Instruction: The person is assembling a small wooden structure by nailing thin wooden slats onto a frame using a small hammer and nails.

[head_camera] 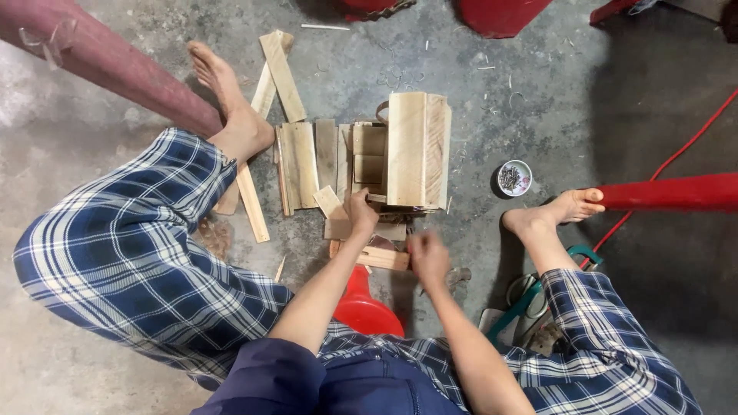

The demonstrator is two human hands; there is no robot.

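Left hand (pixel 360 211) curls on the small wood pieces (pixel 365 230) at centre; whether the blurred right hand (pixel 427 255) grips anything, I cannot tell. Beyond, at twelve o'clock, stands the wooden box (pixel 417 150); at two o'clock, a round tin of nails (pixel 514 178) sits on open concrete floor (pixel 538 100).

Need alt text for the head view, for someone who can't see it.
Seen from above, a seated person in blue plaid trousers reaches both hands, left hand and right hand, to a pale wooden box among loose wooden slats on a concrete floor. A small round dish of nails sits to its right.
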